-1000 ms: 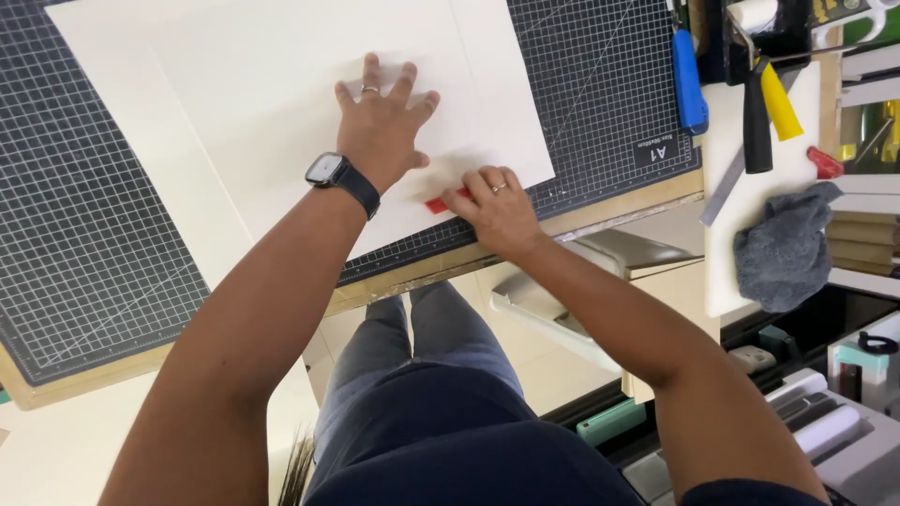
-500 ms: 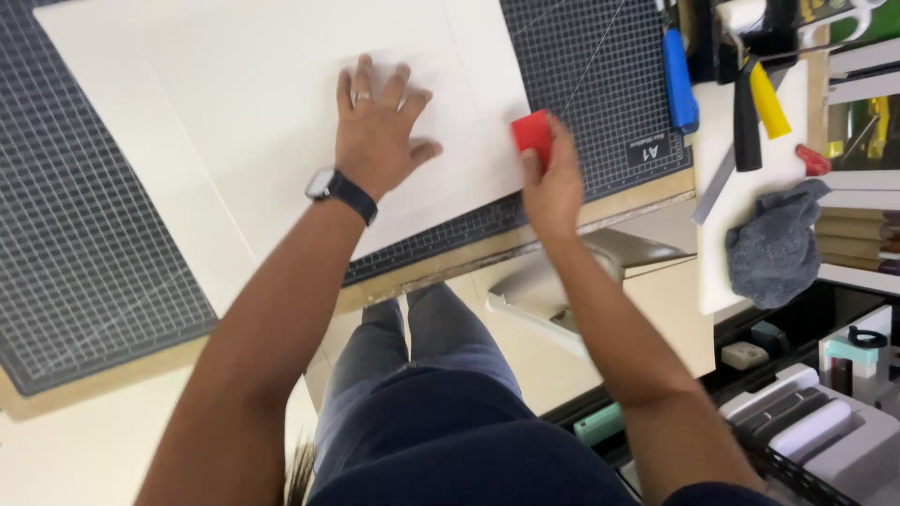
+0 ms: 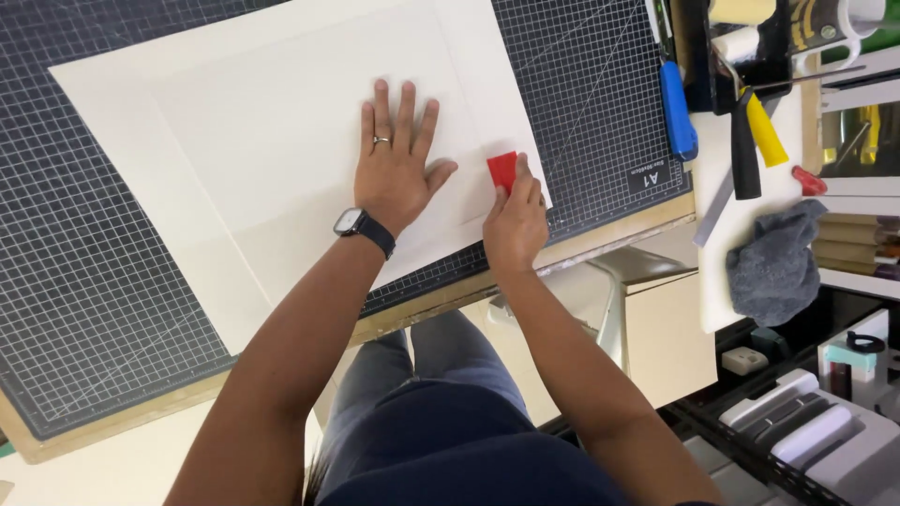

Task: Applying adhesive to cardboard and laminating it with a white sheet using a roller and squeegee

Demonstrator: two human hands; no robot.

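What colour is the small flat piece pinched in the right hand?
Red. The small flat piece shows best in the head view, held by the right hand on the white sheet.

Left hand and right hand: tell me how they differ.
The left hand lies flat with fingers spread on the white sheet; the right hand is curled, pinching a small red tool. The left wears a ring and wristwatch; the right is bare. Both rest on the sheet.

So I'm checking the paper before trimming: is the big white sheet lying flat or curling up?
Flat: the white sheet lies spread on the cutting mat, left hand pressing it.
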